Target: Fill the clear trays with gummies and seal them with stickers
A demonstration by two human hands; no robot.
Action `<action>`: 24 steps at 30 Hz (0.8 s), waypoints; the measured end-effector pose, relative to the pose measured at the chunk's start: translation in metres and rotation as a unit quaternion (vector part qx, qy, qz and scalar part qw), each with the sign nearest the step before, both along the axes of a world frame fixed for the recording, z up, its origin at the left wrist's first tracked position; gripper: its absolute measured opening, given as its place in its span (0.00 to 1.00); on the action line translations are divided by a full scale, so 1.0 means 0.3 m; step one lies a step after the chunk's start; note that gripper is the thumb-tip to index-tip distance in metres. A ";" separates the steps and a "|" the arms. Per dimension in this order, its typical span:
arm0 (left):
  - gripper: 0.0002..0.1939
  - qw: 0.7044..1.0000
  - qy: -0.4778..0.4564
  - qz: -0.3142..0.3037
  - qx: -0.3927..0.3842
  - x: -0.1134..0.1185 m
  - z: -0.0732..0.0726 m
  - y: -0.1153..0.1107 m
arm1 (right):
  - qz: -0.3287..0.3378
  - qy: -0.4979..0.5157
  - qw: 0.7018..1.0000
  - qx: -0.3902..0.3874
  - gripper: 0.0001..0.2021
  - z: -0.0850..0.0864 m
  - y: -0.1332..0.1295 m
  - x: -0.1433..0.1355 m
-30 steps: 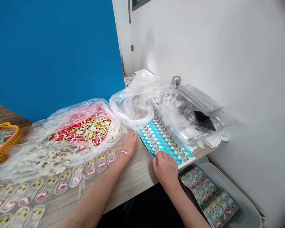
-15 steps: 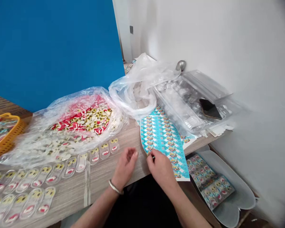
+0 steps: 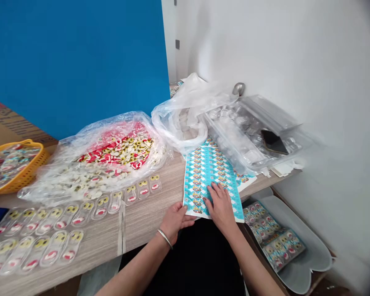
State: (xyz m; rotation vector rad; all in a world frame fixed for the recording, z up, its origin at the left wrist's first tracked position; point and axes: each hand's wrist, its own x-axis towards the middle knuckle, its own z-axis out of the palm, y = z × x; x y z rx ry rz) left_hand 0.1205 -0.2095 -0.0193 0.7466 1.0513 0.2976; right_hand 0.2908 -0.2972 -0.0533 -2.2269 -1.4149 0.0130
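the person is squaring up a turquoise printed card sheet at the near edge of the bench, towards its right end. the right hand is lying flat on the sheet's near part, fingers spread wide and pressing it down, holding nothing. the left hand is pinching the sheet's near left corner, thumb on top and fingers curling under the bench edge, so it is closing narrowly on the card itself. the step in hand looks like seating the sheet in place on the bench; the next move probably calls for keeping the sheet flat while freeing one hand, since part of it is overhanging the edge and could tip.

more turquoise sheets are lying underneath, just beside the top one. clear blister trays are sitting at the far right corner with a dark phone-like object on top. a plastic bag of printed pieces is spreading across the middle, and rows of filled blisters are lining the near left edge. an orange basket is cut off at the left. below the bench a grey tray is holding finished cards.

the printing on the sheet is too small to read, the left fingertips are hidden, and the second clear bag's contents are hard to make out.
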 end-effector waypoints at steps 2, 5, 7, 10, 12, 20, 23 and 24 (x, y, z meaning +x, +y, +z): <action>0.10 0.999 0.023 -0.012 0.025 0.010 0.000 0.000 | 0.019 -0.009 1.000 -0.017 0.20 -0.004 0.011 0.046; 0.12 0.999 0.015 -0.010 0.037 0.001 0.007 0.012 | 0.034 0.007 0.999 -0.012 0.18 0.030 0.032 0.069; 0.15 0.999 0.002 -0.009 0.036 -0.016 0.011 0.020 | 0.038 0.034 0.999 0.019 0.15 0.066 0.033 0.040; 0.18 0.999 -0.014 -0.012 0.035 -0.039 0.008 0.022 | 0.063 0.121 0.989 0.063 0.10 0.118 0.016 -0.046; 0.18 0.999 -0.025 -0.017 0.042 -0.046 0.000 0.018 | 0.093 0.182 0.976 0.070 0.07 0.140 0.003 -0.101; 0.18 0.993 -0.078 -0.036 0.078 -0.016 -0.010 0.007 | 0.128 0.243 0.959 0.071 0.06 0.124 0.013 -0.141; 0.18 0.991 -0.091 -0.034 0.088 0.002 -0.014 0.003 | 0.134 0.255 0.955 0.076 0.06 0.119 0.011 -0.137; 0.18 0.991 -0.093 -0.032 0.092 0.008 -0.017 0.001 | 0.132 0.254 0.955 0.077 0.05 0.118 0.010 -0.139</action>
